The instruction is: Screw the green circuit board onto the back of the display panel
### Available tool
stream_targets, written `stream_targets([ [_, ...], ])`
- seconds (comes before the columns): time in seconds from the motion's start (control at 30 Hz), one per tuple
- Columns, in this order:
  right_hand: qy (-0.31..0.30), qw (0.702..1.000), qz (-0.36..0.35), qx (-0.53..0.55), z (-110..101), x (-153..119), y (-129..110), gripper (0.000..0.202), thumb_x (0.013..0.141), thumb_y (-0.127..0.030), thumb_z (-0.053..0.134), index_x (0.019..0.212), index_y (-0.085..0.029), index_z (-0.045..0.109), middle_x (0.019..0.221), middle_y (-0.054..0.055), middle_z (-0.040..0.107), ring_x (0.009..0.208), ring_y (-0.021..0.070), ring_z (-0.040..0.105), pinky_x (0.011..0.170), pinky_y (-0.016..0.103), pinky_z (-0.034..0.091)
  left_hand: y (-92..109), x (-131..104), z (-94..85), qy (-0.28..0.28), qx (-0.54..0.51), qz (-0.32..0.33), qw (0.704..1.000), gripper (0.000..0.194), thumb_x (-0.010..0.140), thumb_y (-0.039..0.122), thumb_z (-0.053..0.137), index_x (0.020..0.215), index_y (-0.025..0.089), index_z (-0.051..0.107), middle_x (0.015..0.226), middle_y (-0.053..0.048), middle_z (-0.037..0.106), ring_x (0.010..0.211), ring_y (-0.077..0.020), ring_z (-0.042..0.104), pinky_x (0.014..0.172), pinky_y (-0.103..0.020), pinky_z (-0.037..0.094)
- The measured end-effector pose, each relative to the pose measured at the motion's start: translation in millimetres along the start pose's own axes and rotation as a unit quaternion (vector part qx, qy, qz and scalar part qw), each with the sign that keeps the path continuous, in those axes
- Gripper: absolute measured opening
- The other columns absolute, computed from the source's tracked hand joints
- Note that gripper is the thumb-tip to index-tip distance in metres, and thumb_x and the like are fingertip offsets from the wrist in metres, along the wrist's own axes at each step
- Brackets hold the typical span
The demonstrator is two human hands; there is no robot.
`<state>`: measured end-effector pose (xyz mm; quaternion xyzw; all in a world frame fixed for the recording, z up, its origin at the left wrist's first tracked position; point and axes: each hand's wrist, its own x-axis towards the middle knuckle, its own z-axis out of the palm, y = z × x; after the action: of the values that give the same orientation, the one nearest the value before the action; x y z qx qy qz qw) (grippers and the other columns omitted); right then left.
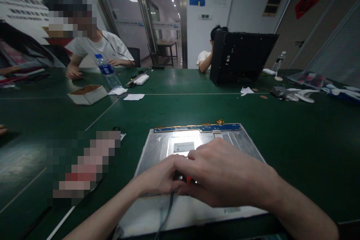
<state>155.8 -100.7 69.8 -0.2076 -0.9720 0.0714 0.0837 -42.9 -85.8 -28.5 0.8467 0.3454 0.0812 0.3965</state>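
Note:
A flat display panel [146,148] with a silvery metal back lies in front of me. A blue circuit board strip [180,129] runs along its far edge, and a pale label [184,147] sits near its middle. My left hand [164,174] and my right hand [222,168] meet over the panel with fingers closed. A thin grey cable [169,210] runs from under the joined fingertips toward me; my left fingers appear closed around it. Something orange-red [190,179] shows beneath my right fingers, mostly hidden, so its kind is unclear.
Left of the panel lies a blurred-out badge-like item [90,165] with a strap. Farther off stand an open carton [87,94], a water bottle [108,71] and a black monitor housing [242,58]. Several people sit around the green table [168,107]. Scraps lie at right.

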Motion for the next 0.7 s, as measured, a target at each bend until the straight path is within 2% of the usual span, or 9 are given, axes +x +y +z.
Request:
stream_targets([
  [0.2,-0.014,1.0,-0.019,0.008,-2.4,0.0,-1.7,0.023,0.081,-0.025,0.057,0.102,-0.016,0.051,0.084,0.004,0.063,0.062,0.0135,0.049,0.048,0.027,0.025,0.3,0.6,1.4,0.006,0.003,-0.001,1.0,0.009,0.073,0.019,0.054,0.077,0.014,0.062,0.08,-0.003,0.062,0.07,-0.0178,0.054,0.06,-0.023,0.043],
  [0.37,-0.004,1.0,0.003,0.006,-1.0,1.2,-0.7,0.021,0.089,-0.035,0.05,0.101,-0.017,0.052,0.08,0.003,0.064,0.06,0.0135,0.049,0.048,0.029,0.023,-0.4,-0.8,1.6,0.011,0.006,-0.01,1.0,0.017,0.071,0.019,0.057,0.086,0.015,0.063,0.086,-0.003,0.063,0.075,-0.0187,0.054,0.065,-0.024,0.044],
  [0.47,-0.008,1.0,0.001,-0.007,-1.2,1.1,-0.5,0.016,0.087,-0.027,0.052,0.1,-0.017,0.051,0.079,0.002,0.063,0.059,0.0131,0.048,0.047,0.029,0.024,0.4,-0.7,1.7,0.003,0.013,-0.025,1.0,0.014,0.074,0.023,0.056,0.083,0.015,0.063,0.081,-0.003,0.061,0.071,-0.0188,0.053,0.06,-0.024,0.043],
  [0.53,-0.015,1.0,-0.012,0.001,-2.5,0.9,-0.8,0.02,0.083,-0.025,0.056,0.1,-0.016,0.05,0.08,0.002,0.062,0.06,0.0129,0.048,0.046,0.028,0.026,0.1,-0.4,1.8,0.002,0.015,-0.031,0.999,0.012,0.072,0.021,0.055,0.079,0.014,0.062,0.079,-0.003,0.061,0.069,-0.0186,0.053,0.058,-0.024,0.042],
  [0.7,-0.001,1.0,0.0,-0.003,-2.4,0.6,-1.0,0.025,0.088,-0.039,0.053,0.1,-0.017,0.05,0.078,0.001,0.063,0.058,0.0132,0.048,0.046,0.029,0.023,-2.8,-0.7,1.8,0.014,0.003,-0.003,1.0,0.022,0.069,0.02,0.058,0.09,0.015,0.063,0.091,-0.005,0.063,0.081,-0.0221,0.056,0.068,-0.027,0.045],
])
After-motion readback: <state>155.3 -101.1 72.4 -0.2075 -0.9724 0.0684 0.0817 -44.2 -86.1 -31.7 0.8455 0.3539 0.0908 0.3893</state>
